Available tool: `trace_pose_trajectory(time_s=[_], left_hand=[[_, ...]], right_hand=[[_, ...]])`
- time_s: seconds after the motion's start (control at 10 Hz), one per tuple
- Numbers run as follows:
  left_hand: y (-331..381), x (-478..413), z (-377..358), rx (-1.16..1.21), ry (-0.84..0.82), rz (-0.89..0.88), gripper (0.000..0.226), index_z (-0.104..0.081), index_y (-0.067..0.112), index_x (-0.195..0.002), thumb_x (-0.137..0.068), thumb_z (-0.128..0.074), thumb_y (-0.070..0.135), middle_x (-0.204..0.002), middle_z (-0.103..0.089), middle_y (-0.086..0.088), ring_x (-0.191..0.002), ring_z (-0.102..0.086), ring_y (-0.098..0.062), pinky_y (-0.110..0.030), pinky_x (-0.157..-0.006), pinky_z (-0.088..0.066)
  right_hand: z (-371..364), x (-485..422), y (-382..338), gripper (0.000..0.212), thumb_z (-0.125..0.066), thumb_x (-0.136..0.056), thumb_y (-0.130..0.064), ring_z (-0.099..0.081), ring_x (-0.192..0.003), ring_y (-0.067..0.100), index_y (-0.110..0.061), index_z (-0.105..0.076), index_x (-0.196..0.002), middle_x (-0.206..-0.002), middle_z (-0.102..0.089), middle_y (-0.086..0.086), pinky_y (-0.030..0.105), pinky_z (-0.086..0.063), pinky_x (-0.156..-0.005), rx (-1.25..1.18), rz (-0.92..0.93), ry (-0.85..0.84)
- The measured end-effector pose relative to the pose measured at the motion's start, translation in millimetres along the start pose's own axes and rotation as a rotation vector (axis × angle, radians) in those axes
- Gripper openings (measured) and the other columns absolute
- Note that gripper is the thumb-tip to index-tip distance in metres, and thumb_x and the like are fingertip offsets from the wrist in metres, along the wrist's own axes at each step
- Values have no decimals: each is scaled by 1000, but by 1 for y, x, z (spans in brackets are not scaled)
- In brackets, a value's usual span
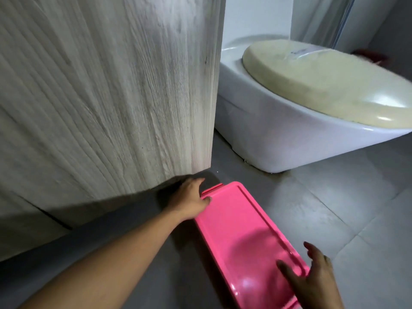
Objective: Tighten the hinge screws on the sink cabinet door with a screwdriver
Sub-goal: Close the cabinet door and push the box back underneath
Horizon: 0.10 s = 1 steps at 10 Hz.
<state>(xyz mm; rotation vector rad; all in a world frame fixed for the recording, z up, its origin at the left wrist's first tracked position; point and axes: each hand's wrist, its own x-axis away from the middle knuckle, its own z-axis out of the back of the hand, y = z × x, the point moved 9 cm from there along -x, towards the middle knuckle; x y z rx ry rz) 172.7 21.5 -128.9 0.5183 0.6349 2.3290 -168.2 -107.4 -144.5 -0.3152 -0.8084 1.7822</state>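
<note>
Below the pale grey wood-grain sink cabinet door (111, 97), left hand (191, 199) grips the glossy pink plastic box (240, 230) at its far end, right hand (316, 277) spread at its near corner, presumably to shift it clear; no screwdriver visible.

A glossy white ceramic toilet (278, 139) is standing on a floor of large matte grey tiles (338, 197). Its cream-yellow oval plastic lid (323, 85) is lying closed and catching bright highlights. A plain pale wall (256, 16) is rising behind it.
</note>
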Motion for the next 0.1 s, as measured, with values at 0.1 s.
trace_pose_trajectory(time_s=[0.1], left_hand=[[13, 26, 38, -13, 72, -33, 73, -43, 23, -150, -86, -71, 45, -153, -46, -3, -139, -45, -22, -37, -114, -40]], right_hand=[[9, -9, -75, 82, -84, -71, -35, -49, -123, 31, -12, -45, -140, -131, -49, 16, 43, -41, -101, -30, 160, -42]])
